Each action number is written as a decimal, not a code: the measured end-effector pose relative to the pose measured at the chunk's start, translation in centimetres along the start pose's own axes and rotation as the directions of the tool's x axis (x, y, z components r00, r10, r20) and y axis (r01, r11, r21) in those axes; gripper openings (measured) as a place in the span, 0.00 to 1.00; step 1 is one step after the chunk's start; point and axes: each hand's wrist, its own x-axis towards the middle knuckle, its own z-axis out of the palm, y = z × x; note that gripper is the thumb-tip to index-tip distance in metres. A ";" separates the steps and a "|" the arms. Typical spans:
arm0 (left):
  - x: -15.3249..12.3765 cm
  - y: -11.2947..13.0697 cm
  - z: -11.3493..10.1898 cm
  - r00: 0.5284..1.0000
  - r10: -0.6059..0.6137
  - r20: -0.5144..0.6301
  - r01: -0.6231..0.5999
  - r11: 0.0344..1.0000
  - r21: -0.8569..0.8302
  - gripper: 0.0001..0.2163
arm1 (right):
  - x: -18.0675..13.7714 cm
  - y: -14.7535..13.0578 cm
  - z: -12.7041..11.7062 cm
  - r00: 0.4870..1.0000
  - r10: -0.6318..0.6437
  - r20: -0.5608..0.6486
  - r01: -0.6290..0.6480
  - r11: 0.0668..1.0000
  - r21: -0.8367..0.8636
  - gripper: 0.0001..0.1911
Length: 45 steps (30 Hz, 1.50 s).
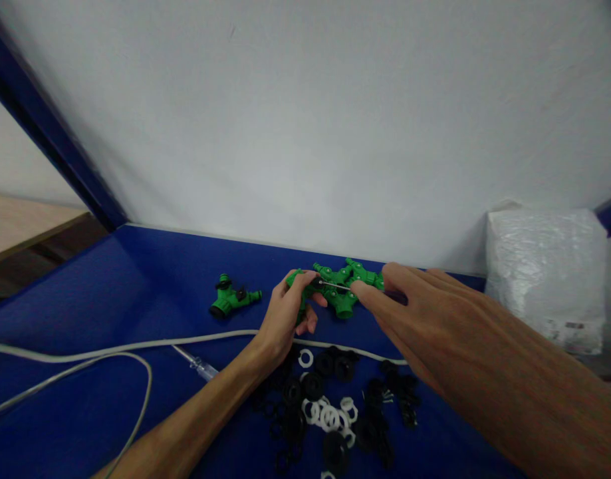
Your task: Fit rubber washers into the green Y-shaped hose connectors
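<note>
my left hand (284, 318) is clenching a green hose splitter (292, 277) near the bench's (135, 279) back edge | right hand (435, 319) is pinching a thin metal rod (335, 286)

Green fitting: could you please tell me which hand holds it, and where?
The left hand grips the green fitting by its left end; the right hand touches a thin metal tool, grip unclear.

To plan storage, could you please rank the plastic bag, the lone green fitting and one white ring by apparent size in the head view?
1. plastic bag, largest by far.
2. lone green fitting.
3. white ring, smallest, though it lies nearer the camera than the fitting.
</note>
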 end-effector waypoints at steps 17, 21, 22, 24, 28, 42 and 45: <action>0.0 0.0 0.1 1.000 -0.001 -0.002 0.001 1.000 0.017 0.13 | 0.2 -0.3 0.1 1.000 0.024 0.016 -0.024 0.999 0.029 0.24; -0.1 -0.4 0.0 1.000 0.023 0.012 -0.023 0.999 0.038 0.12 | 0.7 -0.4 -0.2 1.000 0.006 -0.023 -0.007 1.000 -0.026 0.21; -0.1 -0.5 0.0 0.999 0.029 0.014 -0.029 0.999 0.041 0.12 | 1.0 -0.5 -0.4 1.000 -0.009 -0.025 0.008 1.000 -0.030 0.19; -0.1 -0.6 -0.1 0.999 0.042 0.019 -0.043 0.998 0.050 0.12 | 1.6 -0.6 -1.0 1.000 -0.030 0.002 0.030 0.999 -0.013 0.15; -0.2 -0.6 -0.1 0.999 0.044 0.015 -0.045 0.997 0.064 0.12 | 3.1 -0.4 -1.6 0.990 -0.039 0.133 0.037 0.999 0.014 0.11; -0.3 -0.4 0.3 1.000 0.000 -0.024 0.002 0.996 0.091 0.13 | 0.6 2.1 1.7 0.979 -0.163 0.120 0.178 0.975 -0.132 0.24; -0.4 -0.4 0.3 0.999 -0.028 -0.039 0.031 0.995 0.092 0.13 | 0.7 2.1 1.1 0.979 -0.165 0.119 0.187 0.962 -0.198 0.16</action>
